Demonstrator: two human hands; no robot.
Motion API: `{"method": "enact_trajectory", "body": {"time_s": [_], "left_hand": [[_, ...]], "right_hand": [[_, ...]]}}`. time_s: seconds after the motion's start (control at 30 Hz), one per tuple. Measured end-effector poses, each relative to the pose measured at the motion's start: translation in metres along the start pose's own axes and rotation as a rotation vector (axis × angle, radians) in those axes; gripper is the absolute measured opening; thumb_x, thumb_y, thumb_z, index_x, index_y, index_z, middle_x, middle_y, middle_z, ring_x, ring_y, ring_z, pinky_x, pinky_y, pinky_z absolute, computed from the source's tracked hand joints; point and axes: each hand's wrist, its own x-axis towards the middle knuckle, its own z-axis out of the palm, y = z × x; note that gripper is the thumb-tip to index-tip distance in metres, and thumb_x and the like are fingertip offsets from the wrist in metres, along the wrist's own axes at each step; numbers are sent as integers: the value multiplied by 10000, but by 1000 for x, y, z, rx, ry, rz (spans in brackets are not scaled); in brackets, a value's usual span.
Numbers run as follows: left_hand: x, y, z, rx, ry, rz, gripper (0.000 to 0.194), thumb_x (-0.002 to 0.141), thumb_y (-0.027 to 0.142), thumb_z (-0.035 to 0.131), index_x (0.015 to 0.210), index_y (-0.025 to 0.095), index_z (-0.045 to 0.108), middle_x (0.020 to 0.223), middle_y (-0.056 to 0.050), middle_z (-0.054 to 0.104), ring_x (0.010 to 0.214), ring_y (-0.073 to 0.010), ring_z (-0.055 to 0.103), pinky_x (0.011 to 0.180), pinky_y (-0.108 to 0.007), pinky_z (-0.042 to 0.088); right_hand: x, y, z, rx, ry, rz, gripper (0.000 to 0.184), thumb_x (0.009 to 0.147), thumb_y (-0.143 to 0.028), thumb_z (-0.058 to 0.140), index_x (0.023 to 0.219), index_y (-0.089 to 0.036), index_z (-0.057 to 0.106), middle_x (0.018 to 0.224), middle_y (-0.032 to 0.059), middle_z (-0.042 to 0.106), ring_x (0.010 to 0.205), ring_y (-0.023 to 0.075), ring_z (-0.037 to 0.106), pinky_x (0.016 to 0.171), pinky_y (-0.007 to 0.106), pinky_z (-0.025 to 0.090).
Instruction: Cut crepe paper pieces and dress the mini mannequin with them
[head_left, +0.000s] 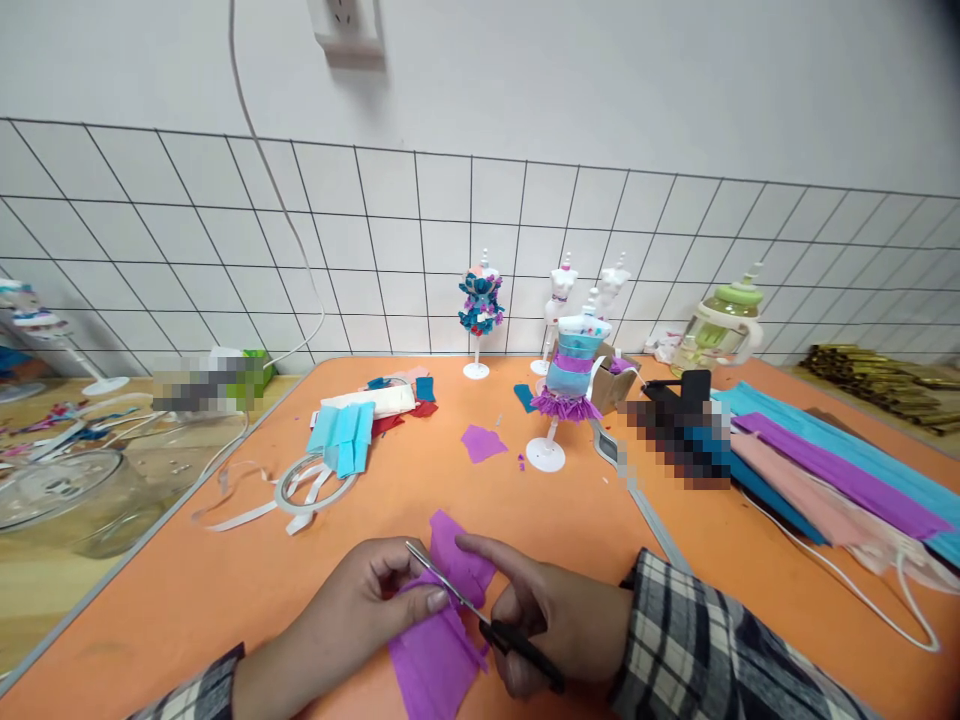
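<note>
Low in the head view, my left hand (367,600) pinches a sheet of purple crepe paper (439,660) between thumb and fingers. My right hand (540,620) is closed round the black handles of a pair of scissors (517,645). Their metal blades lie across the purple paper, pointing up and left beside my left thumb. Part of the sheet stands up beyond the blades, near my right index finger. Farther off, a small dress form (574,375) on a white stand wears blue and purple bands with a purple ruffle. A loose purple scrap (484,443) lies left of it.
To the left lie a roll of double-sided tape (289,490) and folded light-blue paper (341,437). More dress forms (480,300) stand at the back. Coloured paper strips (840,470), a dark phone holder (686,390) and a green-lidded bottle (716,325) are on the right.
</note>
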Motion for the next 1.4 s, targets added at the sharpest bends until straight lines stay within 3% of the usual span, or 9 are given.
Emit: {"method": "enact_trajectory", "body": {"time_s": [0.2, 0.43, 0.6, 0.77, 0.9, 1.13, 1.27, 1.4], "left_hand": [[0, -2, -2, -19, 1, -13, 266, 745, 392, 763, 651, 165, 659, 624, 11, 654, 593, -125, 532, 592, -225, 423], [1, -2, -3, 13, 14, -39, 258, 742, 412, 766, 685, 172, 690, 671, -15, 693, 621, -151, 575, 596, -240, 453], [1, -4, -4, 50, -16, -3, 214, 781, 380, 738, 714, 178, 713, 696, -16, 700, 637, -152, 585, 605, -236, 463], [0, -3, -3, 24, 4, -35, 212, 753, 371, 760, 697, 178, 691, 678, -1, 691, 618, -143, 579, 599, -233, 466], [1, -1, -2, 16, 12, -57, 222, 735, 375, 772, 691, 180, 676, 650, 9, 679, 600, -139, 574, 595, -237, 467], [1, -2, -2, 63, 13, -53, 244, 754, 405, 754, 720, 165, 720, 698, -23, 701, 634, -153, 590, 582, -233, 473], [2, -2, -2, 59, 11, -44, 252, 759, 404, 750, 684, 170, 695, 667, -9, 683, 595, -135, 562, 572, -229, 462], [1, 0, 0, 23, 2, -52, 235, 740, 404, 761, 733, 177, 702, 695, -13, 705, 632, -153, 590, 598, -243, 469]], "right_hand": [[0, 0, 0, -36, 17, 11, 1283, 592, -490, 902, 1582, -219, 133, 682, -34, 651, 544, 93, 583, 519, 202, 440], [1, -2, 1, -38, 9, 1, 1367, 559, -535, 901, 1586, -190, 67, 660, -45, 634, 546, 92, 565, 516, 204, 429], [-1, -3, -2, -96, -17, -10, 1235, 666, -546, 843, 1586, -253, 74, 694, -36, 645, 536, 95, 573, 502, 200, 413], [-3, -5, -1, -63, -13, -44, 1211, 670, -519, 851, 1584, -209, 119, 661, -49, 615, 544, 91, 551, 518, 205, 414], [-4, -3, 0, -84, -15, -64, 1128, 712, -469, 843, 1578, -251, 154, 678, -47, 619, 538, 85, 539, 551, 226, 429], [-4, -6, 1, -120, -13, -81, 1069, 754, -467, 805, 1576, -220, 167, 655, -55, 587, 555, 93, 534, 519, 208, 391], [-2, -6, 1, -110, -33, -115, 1102, 741, -529, 795, 1575, -207, 151, 662, -59, 587, 598, 103, 550, 569, 233, 427], [-3, -4, 2, -95, -12, -81, 1086, 732, -484, 820, 1568, -200, 187, 638, -62, 594, 536, 87, 527, 531, 217, 392]]}}
